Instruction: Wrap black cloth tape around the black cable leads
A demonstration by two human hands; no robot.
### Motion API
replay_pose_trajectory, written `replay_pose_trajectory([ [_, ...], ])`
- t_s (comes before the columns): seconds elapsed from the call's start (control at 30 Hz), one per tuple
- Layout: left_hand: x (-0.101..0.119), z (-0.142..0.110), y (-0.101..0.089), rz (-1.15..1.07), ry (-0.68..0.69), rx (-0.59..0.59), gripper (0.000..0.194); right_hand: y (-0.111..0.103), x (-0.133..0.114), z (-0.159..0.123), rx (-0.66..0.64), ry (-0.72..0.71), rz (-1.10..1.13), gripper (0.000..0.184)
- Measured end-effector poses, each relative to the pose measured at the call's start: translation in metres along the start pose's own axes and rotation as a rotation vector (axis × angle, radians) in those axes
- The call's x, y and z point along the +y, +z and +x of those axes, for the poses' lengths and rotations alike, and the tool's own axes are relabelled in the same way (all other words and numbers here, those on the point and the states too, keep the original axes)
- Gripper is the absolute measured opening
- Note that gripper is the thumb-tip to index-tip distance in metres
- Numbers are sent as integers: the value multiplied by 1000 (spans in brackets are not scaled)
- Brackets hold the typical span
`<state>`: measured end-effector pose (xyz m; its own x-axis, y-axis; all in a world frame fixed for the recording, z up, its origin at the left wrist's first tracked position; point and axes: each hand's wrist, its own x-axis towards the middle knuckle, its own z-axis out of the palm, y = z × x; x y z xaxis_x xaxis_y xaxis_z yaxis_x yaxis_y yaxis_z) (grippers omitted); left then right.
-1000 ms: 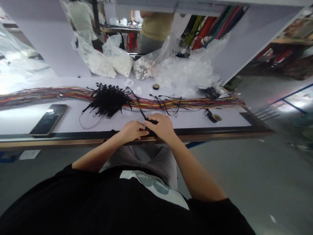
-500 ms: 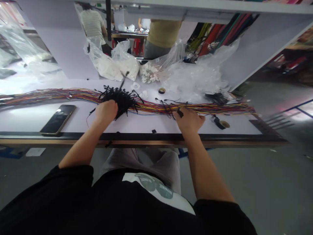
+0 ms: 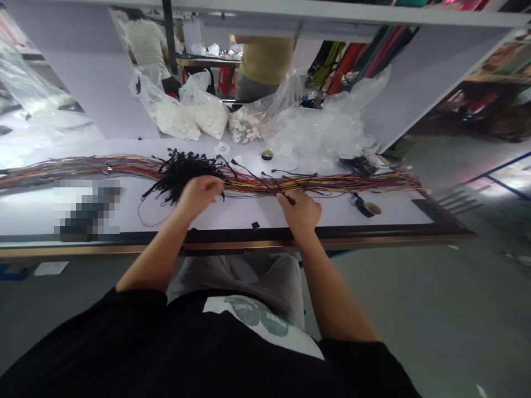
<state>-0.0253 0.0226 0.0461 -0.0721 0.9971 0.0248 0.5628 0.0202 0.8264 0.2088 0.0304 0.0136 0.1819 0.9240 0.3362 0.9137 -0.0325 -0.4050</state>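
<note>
A long bundle of red, yellow and dark wires (image 3: pixel 352 181) runs across the white table. A thick cluster of black-sleeved cable ends (image 3: pixel 185 168) lies on its left part. My left hand (image 3: pixel 201 194) is over the right edge of this cluster, fingers curled in, with nothing visible in them. My right hand (image 3: pixel 302 213) is closed on a black cable (image 3: pixel 286 196) at the front of the bundle. Its fingertips are partly hidden. Several other loose black cable ends (image 3: pixel 265 176) lie across the wires between my hands.
Plastic bags of white parts (image 3: pixel 209 113) stand along the back. A roll of black tape (image 3: pixel 372 209) lies at right, another tape roll (image 3: pixel 267 155) behind the wires. A blurred-out dark object (image 3: pixel 89 213) lies at left. Two people (image 3: pixel 265 61) are beyond the shelf.
My left hand has moved right, off the middle of the black cluster. A black cable now slants up leftward from my right hand, which stays by the bundle. The view has shifted slightly.
</note>
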Motion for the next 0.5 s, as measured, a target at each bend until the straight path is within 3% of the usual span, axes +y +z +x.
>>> replay_pose_trajectory([
  [0.03, 5, -1, 16, -198, -8, -115, 26, -1, -4, -8, -16, -6, 95, 27],
  [0.07, 11, -1, 31, -396, -6, -146, 29, -2, -8, -17, -22, -13, 196, 27],
  [0.13, 21, -2, 55, -722, 28, -80, 29, -3, -14, -39, -66, -7, 398, 27],
  [0.23, 32, -8, 66, -898, 25, -32, 21, -9, -11, -68, -219, 3, 627, 30],
  [0.33, 36, -22, 62, -756, 21, -219, 21, -25, 1, -78, -419, -85, 696, 31],
  [0.4, 35, -33, 62, -559, 100, -302, 17, -38, 7, -74, -312, -32, 675, 31],
  [0.5, 31, -47, 71, -274, 259, -321, 11, -53, 1, -65, -110, -52, 616, 28],
])
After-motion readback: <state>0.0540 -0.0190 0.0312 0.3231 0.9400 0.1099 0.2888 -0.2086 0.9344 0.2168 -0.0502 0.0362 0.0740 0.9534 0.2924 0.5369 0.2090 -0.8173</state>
